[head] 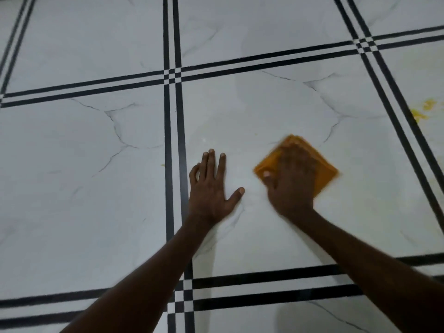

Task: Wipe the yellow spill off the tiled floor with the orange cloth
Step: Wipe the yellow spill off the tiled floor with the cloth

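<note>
My right hand [292, 181] lies flat on top of the folded orange cloth [324, 169] and presses it onto the white marbled floor tile [240, 111]; both are blurred by motion. My left hand [210, 186] rests palm down on the same tile, fingers spread and straight, just left of the cloth and beside the black tile lines. Yellow spill patches [422, 109] show on the floor at the far right, across the black double line. A tiny yellow speck [162, 165] sits left of my left hand.
The floor is large white marbled tiles divided by black double lines [173, 116]. A crossing of lines lies near my forearms at the bottom [183, 294]. Nothing else stands on the floor in view.
</note>
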A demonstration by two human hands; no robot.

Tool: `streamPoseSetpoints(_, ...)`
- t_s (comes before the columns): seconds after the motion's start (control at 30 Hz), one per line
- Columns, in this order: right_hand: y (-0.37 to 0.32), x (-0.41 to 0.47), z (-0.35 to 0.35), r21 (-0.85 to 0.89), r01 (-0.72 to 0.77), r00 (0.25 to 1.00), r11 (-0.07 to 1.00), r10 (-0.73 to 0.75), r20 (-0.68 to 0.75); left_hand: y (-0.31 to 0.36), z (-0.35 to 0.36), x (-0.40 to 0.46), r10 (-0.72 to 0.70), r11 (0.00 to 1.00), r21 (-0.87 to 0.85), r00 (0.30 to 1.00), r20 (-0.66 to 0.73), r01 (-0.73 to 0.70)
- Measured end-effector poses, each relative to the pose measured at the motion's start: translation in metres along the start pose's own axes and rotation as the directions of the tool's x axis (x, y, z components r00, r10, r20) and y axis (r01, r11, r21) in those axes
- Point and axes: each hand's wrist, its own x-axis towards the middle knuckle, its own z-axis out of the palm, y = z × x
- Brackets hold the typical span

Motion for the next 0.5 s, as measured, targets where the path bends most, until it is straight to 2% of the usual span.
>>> streamPoseSetpoints(0.03, -0.004, 0.020, 0.003, -0.013, 0.223, 0.974, 0.975, -0.222, 0.040, 0.000, 0.001, 0.001, -0.002, 1.000, 0.003, 1.000, 0.002, 0.002)
streamPoseSetpoints(0.07, -0.005, 0.050, 0.004, -0.031, 0.396, 0.917, 0.918, -0.393, 0.075, 0.000, 0.001, 0.001, -0.001, 1.000, 0.004, 1.000, 0.001, 0.001)
streamPoseSetpoints(0.1, -0.004, 0.086, 0.004, -0.043, 0.499, 0.864, 0.866, -0.493, 0.099, 0.001, 0.001, 0.001, -0.001, 1.000, 0.003, 1.000, -0.002, 0.001)
streamPoseSetpoints(0.13, -0.002, 0.121, 0.001, -0.052, 0.533, 0.843, 0.845, -0.525, 0.116, 0.000, 0.001, 0.001, -0.002, 1.000, 0.001, 1.000, -0.005, 0.002)
streamPoseSetpoints(0.17, 0.005, 0.147, -0.001, -0.058, 0.499, 0.864, 0.864, -0.492, 0.106, 0.000, 0.001, 0.001, -0.001, 1.000, -0.002, 1.000, -0.005, 0.001)
streamPoseSetpoints(0.2, 0.015, 0.161, -0.002, -0.065, 0.404, 0.914, 0.912, -0.399, 0.079, -0.001, 0.002, 0.000, 0.002, 1.000, -0.005, 1.000, -0.009, -0.002)
streamPoseSetpoints(0.27, 0.028, 0.154, -0.005, -0.035, 0.135, 0.990, 0.990, -0.136, -0.035, -0.002, 0.003, 0.000, 0.001, 1.000, 0.006, 1.000, -0.018, -0.001)
streamPoseSetpoints(0.33, 0.023, 0.104, -0.005, 0.003, -0.118, 0.986, 0.993, 0.118, -0.120, -0.001, 0.003, 0.001, 0.000, 1.000, 0.002, 1.000, -0.014, 0.000)
streamPoseSetpoints(0.37, 0.014, 0.071, -0.003, 0.010, -0.156, 0.981, 0.988, 0.157, -0.116, 0.000, 0.002, 0.001, -0.004, 1.000, -0.001, 1.000, -0.016, 0.004)
streamPoseSetpoints(0.4, 0.002, 0.047, 0.000, 0.000, -0.101, 0.990, 0.995, 0.101, -0.099, 0.000, 0.001, 0.002, -0.005, 1.000, -0.001, 1.000, -0.019, 0.005)
streamPoseSetpoints(0.43, -0.010, 0.031, 0.003, -0.008, 0.037, 0.998, 0.999, -0.037, -0.055, -0.001, -0.001, 0.003, -0.004, 1.000, -0.001, 1.000, -0.010, 0.004)
streamPoseSetpoints(0.47, -0.016, 0.030, 0.005, -0.007, 0.218, 0.976, 0.976, -0.218, 0.002, -0.001, -0.002, 0.002, 0.001, 1.000, 0.001, 1.000, 0.002, -0.001)
streamPoseSetpoints(0.5, -0.020, 0.046, 0.005, -0.017, 0.389, 0.921, 0.921, -0.388, 0.040, -0.002, -0.002, 0.001, 0.001, 1.000, 0.004, 1.000, 0.004, -0.001)
